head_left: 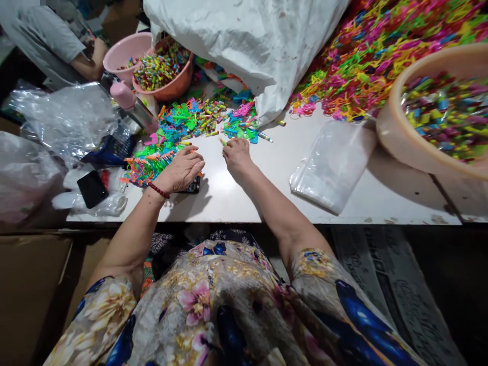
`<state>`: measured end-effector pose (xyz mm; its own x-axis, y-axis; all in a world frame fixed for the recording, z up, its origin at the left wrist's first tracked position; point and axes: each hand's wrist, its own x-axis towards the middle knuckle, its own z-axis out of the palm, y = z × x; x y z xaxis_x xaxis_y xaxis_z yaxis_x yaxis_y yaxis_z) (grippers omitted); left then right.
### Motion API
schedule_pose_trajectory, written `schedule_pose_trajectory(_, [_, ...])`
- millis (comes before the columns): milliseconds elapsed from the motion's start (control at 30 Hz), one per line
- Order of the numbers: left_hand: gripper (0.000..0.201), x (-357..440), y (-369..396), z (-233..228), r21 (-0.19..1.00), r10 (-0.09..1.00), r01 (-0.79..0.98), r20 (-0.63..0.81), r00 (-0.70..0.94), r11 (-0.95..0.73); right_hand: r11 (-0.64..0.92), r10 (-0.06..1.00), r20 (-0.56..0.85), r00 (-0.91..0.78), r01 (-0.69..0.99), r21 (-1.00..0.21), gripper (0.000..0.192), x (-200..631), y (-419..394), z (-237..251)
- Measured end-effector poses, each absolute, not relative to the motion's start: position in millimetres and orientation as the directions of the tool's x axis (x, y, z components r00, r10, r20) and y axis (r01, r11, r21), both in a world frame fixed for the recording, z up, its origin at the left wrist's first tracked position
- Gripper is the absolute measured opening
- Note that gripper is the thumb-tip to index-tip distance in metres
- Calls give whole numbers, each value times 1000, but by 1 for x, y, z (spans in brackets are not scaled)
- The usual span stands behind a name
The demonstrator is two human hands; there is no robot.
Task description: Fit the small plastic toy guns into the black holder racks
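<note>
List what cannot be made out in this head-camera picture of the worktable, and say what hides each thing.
- Dark flat object, head view: mostly covered by the left hand, so it cannot be identified.
- Right hand fingertips: curled over the small coloured pieces; whether they pinch one cannot be told.
- Contents of the white sack: hidden by its opaque plastic.
- Tan basin: cut off by the right edge.
- The other person: cut off by the top-left corner.

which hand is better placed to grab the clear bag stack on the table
Right hand, probably: it lies nearer the bag stack, with bare table between. The left hand rests by the toy pile.
</note>
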<state>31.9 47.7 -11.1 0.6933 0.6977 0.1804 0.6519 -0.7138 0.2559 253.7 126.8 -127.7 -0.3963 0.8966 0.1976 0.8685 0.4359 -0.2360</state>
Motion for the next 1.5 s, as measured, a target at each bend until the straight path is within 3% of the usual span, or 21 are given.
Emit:
schedule_pose_trajectory(233, [57,25,51,-13,323,743,680,130,657,-658,367,920,-2,-393,862,-348,34,245,73,-111])
schedule_pose_trajectory(400, [53,18,45,-1,317,774,711,149,616,-627,339,909,-111,-402,868,-362,33,257,58,-103])
schedule_pose_trajectory(700, [51,-2,26,5,198,811,791,48,582,-579,360,928,71,-365,831,-423,23,276,47,-117])
schedule_pose_trajectory(833, [50,-5,24,-1,185,814,795,58,579,-578,402,905,126,-406,721,-565,35,246,53,-106])
schedule_pose_trajectory(933, [47,-4,24,-2,165,810,794,65,583,-585,392,878,57,-476,644,-656,39,212,63,-99])
schedule_pose_trajectory(1167, [46,3,21,-1,120,819,811,30,573,-572,351,847,-102,-521,694,-629,28,176,81,-101])
schedule_pose_trajectory(1367, [47,8,21,1,119,825,819,-1,565,-561,352,848,-68,-525,655,-668,34,170,84,-114])
schedule_pose_trajectory(1500, [48,6,21,0,136,824,816,8,566,-562,390,826,-29,-564,607,-692,26,175,86,-118])
